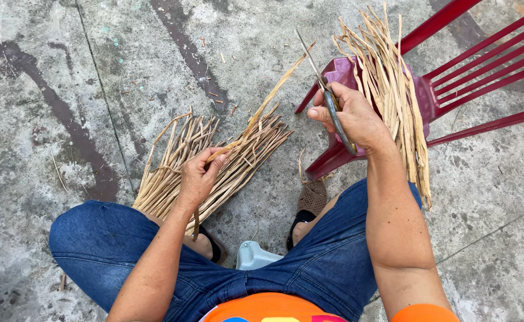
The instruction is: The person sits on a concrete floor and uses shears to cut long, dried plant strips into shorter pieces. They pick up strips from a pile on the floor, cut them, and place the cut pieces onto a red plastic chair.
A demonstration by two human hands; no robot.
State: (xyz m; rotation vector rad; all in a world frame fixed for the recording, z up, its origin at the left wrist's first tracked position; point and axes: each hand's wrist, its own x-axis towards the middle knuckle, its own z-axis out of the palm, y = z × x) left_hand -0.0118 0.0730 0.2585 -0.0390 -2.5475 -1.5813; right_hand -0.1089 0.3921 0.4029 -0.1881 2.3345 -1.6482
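One dry straw strip (262,107) sits pinched between the thumb and fingers of your left hand (199,176), over the floor bundle (208,161). It looks light, stiff, brittle; grip near its base. Your right hand (351,116) is wrapped around scissors (327,95).

Daylit, stained grey concrete floor (95,71) with cracks; a dark red plastic chair (464,65) lies tipped.

L hand (199,176) holds reed strip (262,107); R hand (351,116) scissors (327,89).
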